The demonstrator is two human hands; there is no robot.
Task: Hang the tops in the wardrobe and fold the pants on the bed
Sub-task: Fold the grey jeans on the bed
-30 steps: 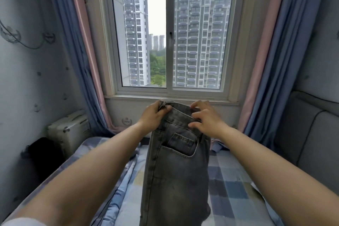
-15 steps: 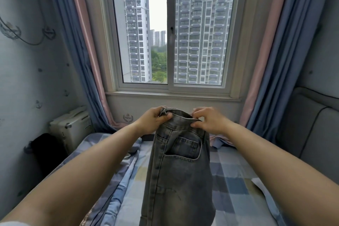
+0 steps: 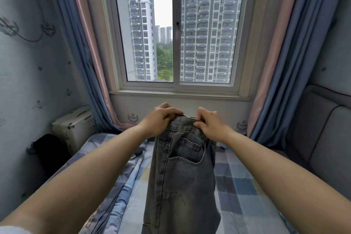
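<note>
Both hands, left hand (image 3: 159, 119) and right hand (image 3: 210, 125), have lowered the faded grey denim jeans (image 3: 182, 176), grip pinching the waistband, toward the blue checked bed (image 3: 247, 195) for folding.

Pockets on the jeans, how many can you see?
1. One pocket shows on the jeans, just below the waistband that the left hand and right hand pinch above the bed. Others may be hidden, because the jeans are doubled over.

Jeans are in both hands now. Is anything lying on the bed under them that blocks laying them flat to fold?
Nothing solid. Both the left hand and right hand grip the jeans by the waistband; only a rumpled blue quilt lies left on the bed.
</note>
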